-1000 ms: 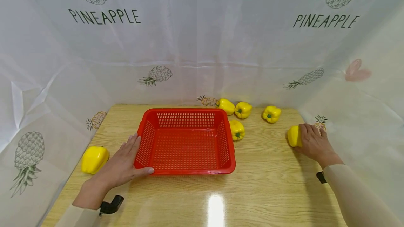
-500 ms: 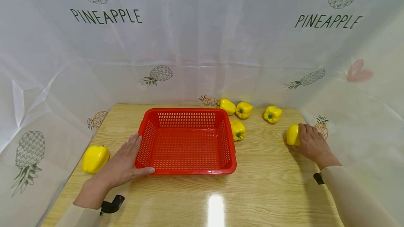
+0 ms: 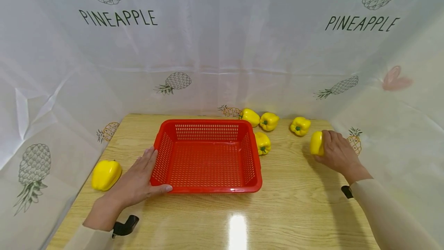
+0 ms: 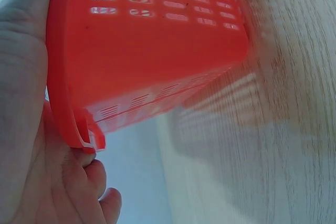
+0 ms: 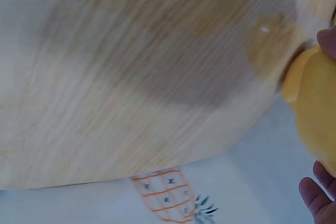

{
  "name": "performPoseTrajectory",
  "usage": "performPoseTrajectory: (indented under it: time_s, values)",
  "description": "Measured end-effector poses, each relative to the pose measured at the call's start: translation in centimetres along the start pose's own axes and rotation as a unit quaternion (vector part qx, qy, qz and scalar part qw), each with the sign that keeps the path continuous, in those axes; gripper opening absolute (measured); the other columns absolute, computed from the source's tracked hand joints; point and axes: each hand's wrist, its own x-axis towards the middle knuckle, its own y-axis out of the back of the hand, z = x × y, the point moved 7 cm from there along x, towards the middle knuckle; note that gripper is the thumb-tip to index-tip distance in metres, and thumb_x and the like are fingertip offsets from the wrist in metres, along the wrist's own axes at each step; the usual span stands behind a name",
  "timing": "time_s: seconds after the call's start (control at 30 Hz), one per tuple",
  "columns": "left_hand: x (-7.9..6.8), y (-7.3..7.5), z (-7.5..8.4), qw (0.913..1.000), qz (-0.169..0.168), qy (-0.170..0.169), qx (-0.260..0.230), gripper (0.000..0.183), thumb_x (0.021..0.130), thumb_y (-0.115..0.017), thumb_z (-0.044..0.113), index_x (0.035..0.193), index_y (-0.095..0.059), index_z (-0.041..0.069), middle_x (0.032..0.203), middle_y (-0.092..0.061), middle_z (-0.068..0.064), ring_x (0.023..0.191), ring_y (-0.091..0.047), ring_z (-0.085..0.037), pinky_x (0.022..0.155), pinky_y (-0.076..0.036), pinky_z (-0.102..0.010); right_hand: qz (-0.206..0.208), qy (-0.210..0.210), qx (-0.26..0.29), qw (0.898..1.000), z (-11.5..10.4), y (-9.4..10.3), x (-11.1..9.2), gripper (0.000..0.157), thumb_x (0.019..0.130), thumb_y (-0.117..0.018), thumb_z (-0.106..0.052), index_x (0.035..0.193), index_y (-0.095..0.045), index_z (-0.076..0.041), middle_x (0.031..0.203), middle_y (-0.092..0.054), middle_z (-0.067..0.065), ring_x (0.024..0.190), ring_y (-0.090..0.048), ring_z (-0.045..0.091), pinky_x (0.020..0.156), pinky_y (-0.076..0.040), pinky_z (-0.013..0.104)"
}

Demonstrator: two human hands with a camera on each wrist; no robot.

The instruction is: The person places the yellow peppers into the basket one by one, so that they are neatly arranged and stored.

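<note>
My left hand [image 3: 133, 182] rests on the near left corner of a red plastic basket [image 3: 208, 190]. Its fingers lie fairly straight along the left rim, and the thumb stretches over the front rim. Seen from the left wrist, the basket's slotted outer wall [image 4: 157, 56] slopes down beside the hand. On the far right, my right hand [image 3: 338, 152] grips a yellow bell pepper [image 3: 316, 144] from its right side, close over the table. In the right wrist view this pepper [image 5: 317, 98] sits at the right edge between thumb and fingers, overlapping another yellow pepper behind.
Several yellow bell peppers lie about: one [image 3: 106, 174] left of the left forearm, one [image 3: 263, 144] against the basket's right side, one [image 3: 300, 126] near the held pepper, and a pair [image 3: 269, 121] at the back. White pineapple-print sheeting [image 3: 222, 41] encloses the wooden table [image 3: 288, 203].
My right hand has moved slightly left and away from me, carrying the bell pepper toward the pepper at the back right. My left hand stays on the basket's corner.
</note>
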Motion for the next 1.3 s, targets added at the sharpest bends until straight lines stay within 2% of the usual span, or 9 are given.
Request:
performPoseTrajectory:
  time_s: [0.1,0.3,0.43,0.67,0.8,1.0,1.3]
  values:
    - [0.0,-0.1,0.1,1.0000,-0.001,0.001,0.004,0.135,0.082,-0.064,0.086,0.168,-0.010,-0.003,0.176,-0.008,-0.025,0.161,-0.014,-0.048,0.126,-0.021,-0.067,0.003,0.008,0.003,1.000,-0.7,0.3,0.6,0.092,0.070,-0.091,-0.035,0.129,-0.039,0.013,0.110,-0.054,0.032,0.095,-0.056,0.047,0.080,-0.054,0.059]
    - [-0.1,-0.1,0.4,1.0000,0.000,0.002,0.006,0.135,0.082,-0.063,0.086,0.168,-0.010,-0.003,0.176,-0.008,-0.025,0.161,-0.016,-0.047,0.127,-0.021,-0.067,-0.003,0.027,-0.001,1.000,-2.3,1.1,1.7,0.094,0.072,-0.089,-0.036,0.133,-0.038,0.014,0.115,-0.054,0.034,0.102,-0.056,0.050,0.089,-0.054,0.062]
    - [-0.2,-0.1,0.5,1.0000,0.000,-0.001,0.003,0.135,0.082,-0.064,0.086,0.167,-0.011,-0.004,0.176,-0.008,-0.025,0.161,-0.015,-0.047,0.127,-0.020,-0.067,0.001,0.033,-0.002,0.999,-3.2,1.7,2.5,0.094,0.072,-0.090,-0.038,0.134,-0.039,0.012,0.114,-0.054,0.032,0.099,-0.057,0.047,0.084,-0.056,0.058]
    - [0.1,0.3,0.5,0.9998,0.016,-0.014,0.004,0.129,0.085,-0.068,0.079,0.166,-0.014,-0.006,0.174,-0.011,-0.028,0.161,-0.015,-0.048,0.127,-0.019,-0.067,0.019,0.073,-0.005,0.997,-5.3,2.6,4.1,0.089,0.070,-0.089,-0.037,0.128,-0.041,0.011,0.106,-0.054,0.028,0.093,-0.056,0.043,0.081,-0.054,0.054]
    - [0.2,0.5,0.6,0.9997,0.014,-0.018,0.009,0.131,0.084,-0.064,0.083,0.166,-0.015,-0.006,0.174,-0.012,-0.028,0.161,-0.015,-0.048,0.127,-0.020,-0.066,0.032,0.084,0.007,0.996,-6.5,3.2,5.0,0.085,0.070,-0.089,-0.037,0.125,-0.042,0.009,0.101,-0.052,0.024,0.088,-0.054,0.039,0.078,-0.052,0.052]
    - [0.2,0.3,0.4,0.9998,0.003,-0.014,0.014,0.136,0.080,-0.063,0.088,0.166,-0.015,-0.006,0.174,-0.012,-0.027,0.161,-0.015,-0.046,0.127,-0.021,-0.066,0.043,0.090,0.003,0.995,-8.3,4.2,6.5,0.089,0.070,-0.090,-0.039,0.130,-0.045,0.010,0.109,-0.056,0.028,0.097,-0.058,0.044,0.084,-0.056,0.055]
    - [0.5,0.1,0.2,0.9996,0.006,-0.014,0.024,0.138,0.080,-0.063,0.089,0.166,-0.014,-0.007,0.174,-0.012,-0.028,0.161,-0.016,-0.047,0.128,-0.021,-0.065,0.043,0.095,0.004,0.995,-11.2,6.5,8.9,0.089,0.072,-0.089,-0.041,0.131,-0.046,0.009,0.113,-0.057,0.028,0.100,-0.059,0.043,0.086,-0.057,0.052]
